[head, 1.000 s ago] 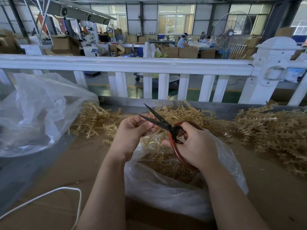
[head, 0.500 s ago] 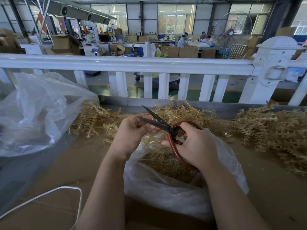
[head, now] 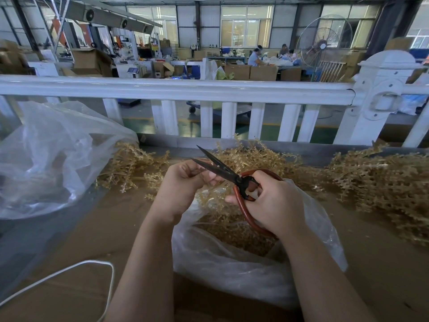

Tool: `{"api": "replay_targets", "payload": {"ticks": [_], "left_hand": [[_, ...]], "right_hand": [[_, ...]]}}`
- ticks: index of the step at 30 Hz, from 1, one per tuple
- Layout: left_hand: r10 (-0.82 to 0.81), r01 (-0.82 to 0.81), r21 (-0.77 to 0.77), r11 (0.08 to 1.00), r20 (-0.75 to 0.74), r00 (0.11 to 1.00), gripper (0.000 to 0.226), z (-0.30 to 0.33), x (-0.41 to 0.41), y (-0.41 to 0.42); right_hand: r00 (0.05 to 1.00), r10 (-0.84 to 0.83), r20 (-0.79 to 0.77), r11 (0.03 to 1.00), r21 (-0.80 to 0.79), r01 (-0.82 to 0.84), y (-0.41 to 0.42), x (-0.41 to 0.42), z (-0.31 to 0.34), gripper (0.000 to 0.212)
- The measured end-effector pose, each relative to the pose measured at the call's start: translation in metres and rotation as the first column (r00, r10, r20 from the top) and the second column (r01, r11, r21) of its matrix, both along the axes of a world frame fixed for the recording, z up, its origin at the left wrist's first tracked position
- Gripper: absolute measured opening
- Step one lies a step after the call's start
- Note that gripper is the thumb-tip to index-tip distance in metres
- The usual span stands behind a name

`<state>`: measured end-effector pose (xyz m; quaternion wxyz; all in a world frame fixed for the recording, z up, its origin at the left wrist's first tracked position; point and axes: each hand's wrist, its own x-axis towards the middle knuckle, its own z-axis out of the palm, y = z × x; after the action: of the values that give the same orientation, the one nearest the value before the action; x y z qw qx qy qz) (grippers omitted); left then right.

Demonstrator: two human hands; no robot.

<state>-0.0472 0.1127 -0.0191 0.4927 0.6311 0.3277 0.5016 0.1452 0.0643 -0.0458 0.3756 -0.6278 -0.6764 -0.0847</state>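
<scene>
Above the open plastic bag [head: 232, 270] of golden sprigs [head: 232, 233], the right hand [head: 276, 203] grips the scissors [head: 224, 170], its fingers curled through the red handles. Also above the bag, the left hand [head: 183, 187] curls its fingers [head: 210, 176] just under the slightly parted blades. I cannot tell what they pinch.

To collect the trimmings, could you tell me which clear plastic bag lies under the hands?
The centre bag, open-mouthed with golden bits inside; the left bag lies apart.
</scene>
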Motion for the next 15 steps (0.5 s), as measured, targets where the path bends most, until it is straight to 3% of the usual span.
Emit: {"api": "replay_targets", "payload": {"ticks": [8,15], "left_hand": [[0.035,-0.034,0.017,0.999,-0.028,0.999,0.016,0.0024,0.0000,-0.0003],[0.071,-0.065,0.081,0.995,-0.077,0.994,0.015,0.0063,-0.0003,-0.0010]], "right_hand": [[1.000,-0.006,0.005,0.999,0.048,0.006,-0.0007,-0.0010,-0.0002,0.063],[0.990,-0.101,0.098,0.994,0.040,0.098,0.0021,-0.0009,-0.0019,0.062]]}}
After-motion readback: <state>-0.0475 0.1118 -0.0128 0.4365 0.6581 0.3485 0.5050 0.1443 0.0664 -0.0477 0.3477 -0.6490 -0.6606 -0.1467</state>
